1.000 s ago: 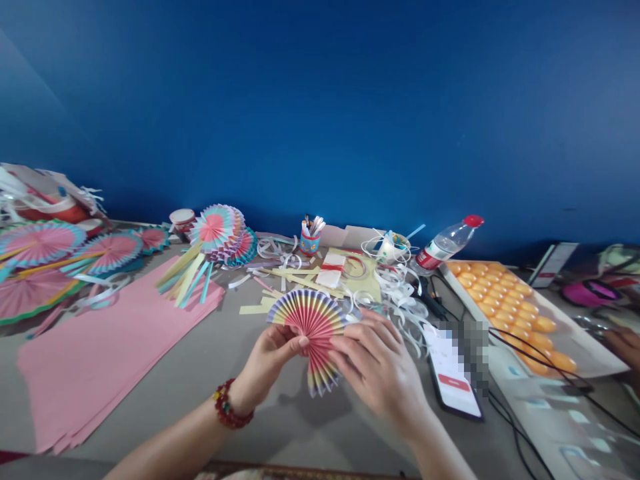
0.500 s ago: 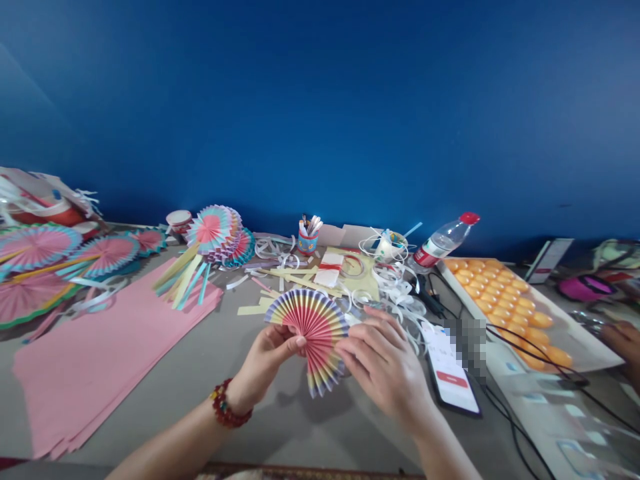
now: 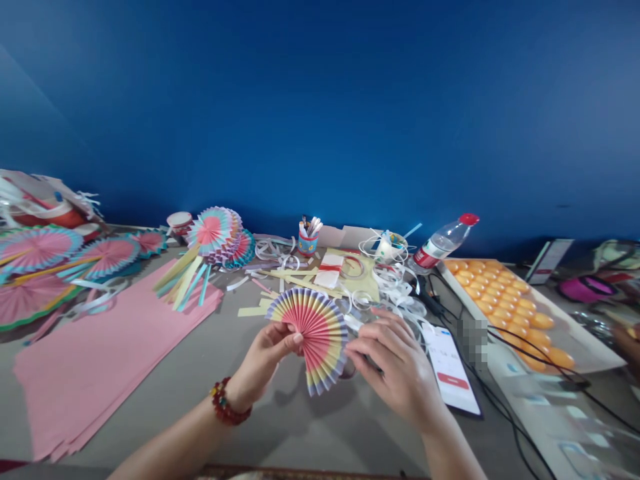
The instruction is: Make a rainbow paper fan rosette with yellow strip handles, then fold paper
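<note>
A pleated paper fan [image 3: 315,330], pink at the centre with yellow, blue and purple rims, is held above the grey table. My left hand [image 3: 264,360], a red bead bracelet at its wrist, pinches the fan at its centre. My right hand [image 3: 395,363] sits at the fan's right edge, fingers curled near a small roll of clear tape; what those fingers hold is hidden.
Pink paper sheets [image 3: 100,353] lie at left, finished fans [image 3: 217,233] behind them. Paper strips, a pen cup [image 3: 307,240], a water bottle [image 3: 443,243], a phone [image 3: 450,370], cables and an orange egg-like tray [image 3: 505,300] crowd the right. Another person's hand [image 3: 627,340] shows at far right.
My right hand has slid a little right, off the fan's face to its edge. The fan is spread slightly wider. My left hand has kept its pinch.
</note>
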A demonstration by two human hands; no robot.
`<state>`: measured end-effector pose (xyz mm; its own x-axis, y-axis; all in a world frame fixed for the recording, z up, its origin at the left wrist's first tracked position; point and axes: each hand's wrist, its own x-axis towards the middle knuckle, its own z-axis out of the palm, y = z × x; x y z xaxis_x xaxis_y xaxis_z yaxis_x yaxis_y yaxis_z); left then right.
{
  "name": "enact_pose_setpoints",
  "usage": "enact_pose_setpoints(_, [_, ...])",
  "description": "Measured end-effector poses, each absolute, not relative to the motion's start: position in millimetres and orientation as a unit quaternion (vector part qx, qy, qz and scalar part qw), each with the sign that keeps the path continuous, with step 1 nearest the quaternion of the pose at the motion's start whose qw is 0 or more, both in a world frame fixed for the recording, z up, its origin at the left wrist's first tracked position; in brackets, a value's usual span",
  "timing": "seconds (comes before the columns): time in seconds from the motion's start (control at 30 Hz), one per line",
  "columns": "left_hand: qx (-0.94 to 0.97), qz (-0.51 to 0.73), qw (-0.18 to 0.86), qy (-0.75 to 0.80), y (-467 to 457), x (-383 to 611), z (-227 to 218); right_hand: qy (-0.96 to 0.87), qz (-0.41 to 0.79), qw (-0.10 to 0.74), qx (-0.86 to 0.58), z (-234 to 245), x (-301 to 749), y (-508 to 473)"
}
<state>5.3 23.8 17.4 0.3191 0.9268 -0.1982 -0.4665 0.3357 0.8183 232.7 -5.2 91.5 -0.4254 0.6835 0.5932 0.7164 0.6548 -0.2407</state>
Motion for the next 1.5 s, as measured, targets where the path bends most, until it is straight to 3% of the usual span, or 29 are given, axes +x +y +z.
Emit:
enact_pose_setpoints(0.17, [0.306, 0.481, 0.742, 0.352, 27, 6, 12, -0.809, 0.043, 0.392, -0.436, 74, 240, -1])
enact_pose_setpoints(0.27, [0.315, 0.475, 0.742, 0.354, 29, 8, 11, -0.744, 0.202, 0.406, -0.491, 56, 239, 6])
enact_pose_setpoints(0.37, [0.335, 0.465, 0.739, 0.353, 30, 9, 9, -0.673, 0.389, 0.441, -0.449, 41, 231, 16])
enact_pose_setpoints(0.47, [0.362, 0.456, 0.737, 0.344, 29, 9, 6, -0.613, 0.497, 0.459, -0.407, 30, 220, 23])
enact_pose_setpoints(1.0, [0.408, 0.515, 0.68, 0.325, 29, 15, -11, -0.544, 0.507, 0.515, -0.426, 1, 215, 22])
enact_pose_setpoints(1.5, [0.351, 0.513, 0.696, 0.359, 28, 12, -18, -0.544, 0.576, 0.471, -0.387, 6, 218, 21])
